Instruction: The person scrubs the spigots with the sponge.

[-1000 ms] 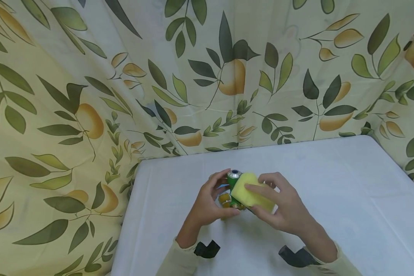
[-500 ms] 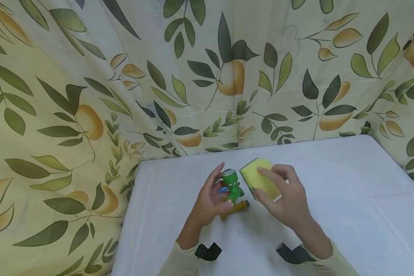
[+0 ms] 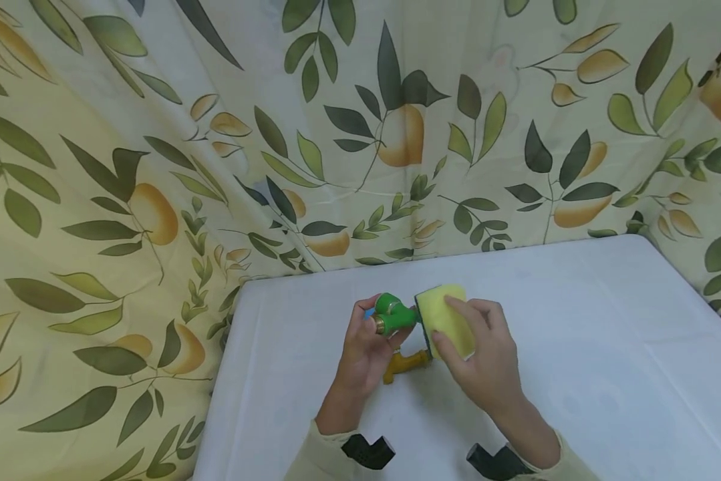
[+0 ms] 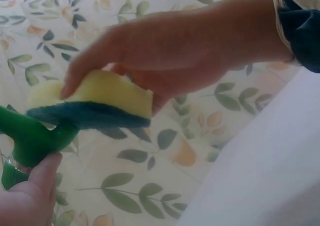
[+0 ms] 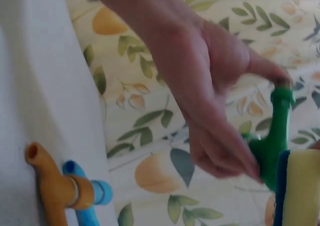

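In the head view my left hand (image 3: 360, 361) grips a green plastic tap (image 3: 399, 317) by its body, held up over the table. My right hand (image 3: 489, 367) pinches a yellow sponge (image 3: 447, 324) with a dark green scouring side. That scouring side meets the tap's right end, and in the left wrist view the scouring layer (image 4: 95, 114) lies against a stub of the green tap (image 4: 35, 141). On the table below the hands lies an orange tap (image 3: 405, 364). The right wrist view shows a blue tap (image 5: 102, 192) beside the orange tap (image 5: 55, 191).
A white-covered table (image 3: 577, 374) spreads out under both hands. Behind it and on the left hangs a leaf-and-fruit patterned curtain (image 3: 156, 214). Black straps (image 3: 369, 452) sit at both wrists.
The left hand has turned the green tap from upright to sideways. The sponge lifted off the tap to the right, then came back against its other end. The orange tap shows more.
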The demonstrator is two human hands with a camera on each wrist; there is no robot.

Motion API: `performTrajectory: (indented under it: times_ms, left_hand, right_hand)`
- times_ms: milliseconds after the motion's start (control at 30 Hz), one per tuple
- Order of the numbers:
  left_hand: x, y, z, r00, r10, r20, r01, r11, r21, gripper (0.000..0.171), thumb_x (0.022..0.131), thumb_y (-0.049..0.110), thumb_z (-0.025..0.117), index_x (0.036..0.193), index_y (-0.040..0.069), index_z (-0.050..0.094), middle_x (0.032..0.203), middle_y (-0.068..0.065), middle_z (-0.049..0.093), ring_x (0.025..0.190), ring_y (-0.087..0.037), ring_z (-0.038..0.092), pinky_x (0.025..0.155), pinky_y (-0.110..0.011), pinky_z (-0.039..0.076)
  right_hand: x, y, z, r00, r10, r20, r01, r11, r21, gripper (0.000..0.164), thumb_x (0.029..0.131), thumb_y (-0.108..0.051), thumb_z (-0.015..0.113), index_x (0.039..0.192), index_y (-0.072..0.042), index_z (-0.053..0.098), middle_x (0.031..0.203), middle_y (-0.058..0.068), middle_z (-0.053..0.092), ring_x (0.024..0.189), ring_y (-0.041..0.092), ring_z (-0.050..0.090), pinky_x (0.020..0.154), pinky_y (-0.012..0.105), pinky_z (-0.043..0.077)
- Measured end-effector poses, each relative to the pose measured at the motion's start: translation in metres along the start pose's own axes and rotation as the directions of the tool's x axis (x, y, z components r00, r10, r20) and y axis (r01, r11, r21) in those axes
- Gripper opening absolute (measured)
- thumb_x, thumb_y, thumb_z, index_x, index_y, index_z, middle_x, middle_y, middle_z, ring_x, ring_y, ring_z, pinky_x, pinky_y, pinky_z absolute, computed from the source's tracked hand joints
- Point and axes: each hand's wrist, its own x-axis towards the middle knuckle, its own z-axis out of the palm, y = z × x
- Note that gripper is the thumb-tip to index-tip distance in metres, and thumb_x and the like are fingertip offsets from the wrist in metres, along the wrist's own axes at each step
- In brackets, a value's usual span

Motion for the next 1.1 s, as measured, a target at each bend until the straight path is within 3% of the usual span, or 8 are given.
performTrajectory:
  times_ms: [200,300,500,700,867,1100]
  left_hand:
    - [0.001,-0.006,0.001,1.0,0.018,-0.011,-0.017,0.999,0.034,0.062,0.093,0.037,0.075,0.134,0.014,0.035,0.123,0.001,0.059,0.109,-0.009,0.065,0.099,-0.028,0.055]
    - [0.002,-0.008,0.002,1.0,0.02,-0.014,-0.02,0.999,0.035,0.064,0.092,0.035,0.077,0.134,0.014,0.034,0.125,0.0,0.057,0.11,-0.009,0.064,0.102,-0.03,0.054]
    - [0.002,-0.011,0.004,1.0,0.024,-0.01,-0.024,0.998,0.055,0.063,0.093,0.032,0.076,0.134,0.015,0.032,0.127,-0.001,0.054,0.103,-0.008,0.063,0.097,-0.024,0.054]
    - [0.001,-0.011,0.005,1.0,0.013,-0.021,-0.011,0.996,0.088,0.06,0.094,0.032,0.074,0.134,0.016,0.032,0.127,-0.001,0.055,0.105,-0.008,0.062,0.096,-0.024,0.054]
    - [0.001,-0.009,0.003,1.0,0.018,-0.023,-0.015,0.995,0.104,0.063,0.094,0.032,0.074,0.138,0.015,0.031,0.131,-0.002,0.053,0.111,-0.01,0.062,0.099,-0.025,0.053]
    - [0.002,-0.004,-0.001,1.0,0.0,-0.014,0.002,0.991,0.131,0.093,0.086,0.042,0.082,0.155,0.011,0.027,0.138,-0.004,0.048,0.115,-0.011,0.061,0.099,-0.023,0.054]
  right_hand:
    - [-0.002,-0.003,0.006,1.0,-0.002,-0.015,0.002,1.0,0.003,0.056,0.077,-0.019,0.081,0.13,-0.013,0.066,0.113,0.012,0.057,0.091,0.017,0.053,0.066,0.032,0.052]
    - [-0.002,-0.005,0.006,1.0,0.024,-0.018,-0.023,0.999,0.042,0.056,0.078,-0.016,0.08,0.132,-0.013,0.065,0.115,0.012,0.057,0.091,0.016,0.053,0.065,0.029,0.053]
    - [-0.003,-0.01,0.006,1.0,0.023,-0.005,-0.023,0.991,0.133,0.056,0.079,-0.012,0.078,0.132,-0.015,0.064,0.116,0.007,0.059,0.095,0.011,0.051,0.069,0.024,0.048]
    - [-0.004,-0.012,0.005,0.999,0.001,0.046,-0.01,0.983,0.185,0.056,0.08,-0.012,0.077,0.134,-0.015,0.062,0.117,0.004,0.061,0.096,0.007,0.051,0.07,0.025,0.046]
    - [-0.005,-0.012,0.005,0.998,-0.047,0.042,0.038,0.98,0.198,0.056,0.077,-0.012,0.079,0.13,-0.014,0.065,0.115,0.004,0.061,0.096,0.009,0.053,0.071,0.022,0.048]
    - [-0.003,-0.012,0.002,0.993,-0.1,0.065,0.084,0.973,0.214,0.058,0.075,-0.013,0.081,0.13,-0.013,0.064,0.116,0.004,0.061,0.098,0.01,0.054,0.069,0.021,0.048]
